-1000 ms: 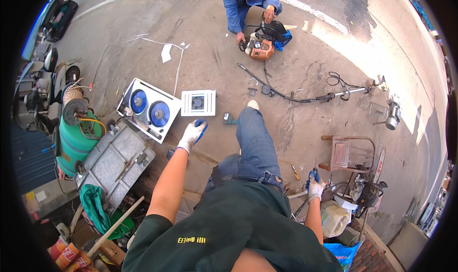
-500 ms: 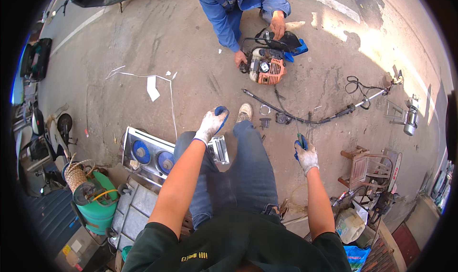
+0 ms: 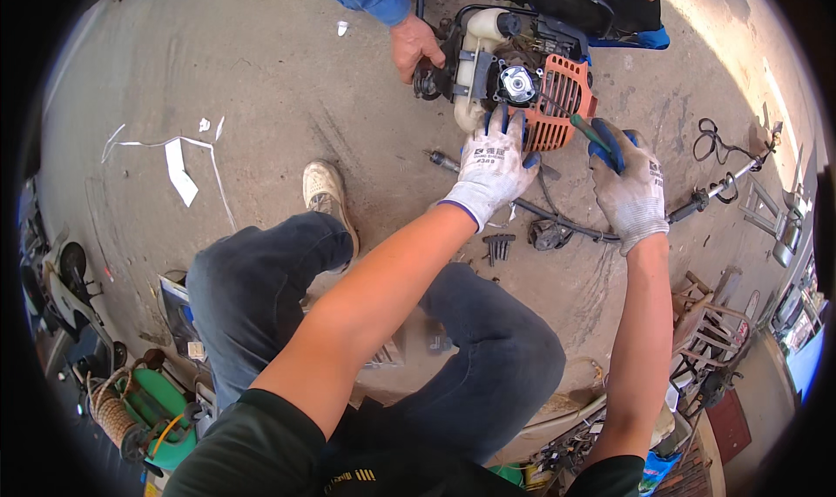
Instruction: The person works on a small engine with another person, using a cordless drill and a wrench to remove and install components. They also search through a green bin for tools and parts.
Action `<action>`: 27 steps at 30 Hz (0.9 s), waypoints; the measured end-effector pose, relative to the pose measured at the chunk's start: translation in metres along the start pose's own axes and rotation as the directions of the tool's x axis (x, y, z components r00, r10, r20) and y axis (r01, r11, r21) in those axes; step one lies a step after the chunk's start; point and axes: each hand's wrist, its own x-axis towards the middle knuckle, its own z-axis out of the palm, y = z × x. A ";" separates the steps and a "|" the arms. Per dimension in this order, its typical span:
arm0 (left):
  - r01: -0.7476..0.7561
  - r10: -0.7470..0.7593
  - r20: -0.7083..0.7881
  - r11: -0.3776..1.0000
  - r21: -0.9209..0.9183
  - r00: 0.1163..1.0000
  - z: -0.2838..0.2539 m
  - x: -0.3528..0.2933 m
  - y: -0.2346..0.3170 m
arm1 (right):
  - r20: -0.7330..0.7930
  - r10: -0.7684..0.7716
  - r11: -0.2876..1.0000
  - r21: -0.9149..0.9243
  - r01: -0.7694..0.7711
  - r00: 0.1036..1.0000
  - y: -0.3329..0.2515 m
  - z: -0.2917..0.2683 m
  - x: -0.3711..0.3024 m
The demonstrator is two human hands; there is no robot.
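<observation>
A small backpack engine (image 3: pixel 486 48) with an orange slotted cover (image 3: pixel 566 92) and a round silver hub lies on the ground in front of me. My left hand (image 3: pixel 495 166), in a white glove with blue fingertips, lays its outstretched fingers against the engine's near side, beside the cover. My right hand (image 3: pixel 629 179), gloved alike, is closed round the green handle of a screwdriver (image 3: pixel 590 132). The thin shaft points across the orange cover toward the hub; I cannot tell whether its tip touches anything.
Across from me a co-worker's hand (image 3: pixel 414 49) grips the engine's left side. A long trimmer shaft (image 3: pixel 575 227) lies just this side of the engine, near a dark splined part (image 3: pixel 499 247). A wooden chair (image 3: pixel 697 323) stands at right, a green tank (image 3: pixel 161 414) at lower left.
I have crouched closer to the engine. My left hand has come forward and right onto it, and my right hand has brought the screwdriver up over the orange cover.
</observation>
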 end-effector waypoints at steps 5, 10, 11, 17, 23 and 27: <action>-0.129 0.151 -0.093 0.970 0.204 0.984 0.034 0.033 -0.038 | -0.023 -0.124 0.964 -0.238 0.114 0.992 -0.017 0.048 0.067; -0.261 0.269 -0.090 0.961 0.091 0.959 0.035 0.041 -0.060 | -0.015 -0.116 0.920 -0.379 0.101 0.993 -0.031 0.067 0.094; -0.272 0.280 -0.076 0.957 0.105 0.957 0.035 0.042 -0.061 | -0.008 -0.136 0.915 -0.385 0.123 0.991 -0.033 0.068 0.096; -0.271 0.298 -0.110 0.940 0.209 0.948 0.042 0.037 -0.062 | 0.040 -0.146 0.861 -0.487 0.147 0.988 -0.048 0.068 0.094; -0.332 0.344 -0.062 0.931 0.151 0.937 0.055 0.050 -0.077 | 0.056 -0.189 0.809 -0.557 0.188 0.980 -0.056 0.068 0.094; -0.346 0.350 -0.121 0.937 0.054 0.929 0.058 0.052 -0.081 | 0.110 -0.244 0.749 -0.609 0.259 0.964 -0.062 0.065 0.101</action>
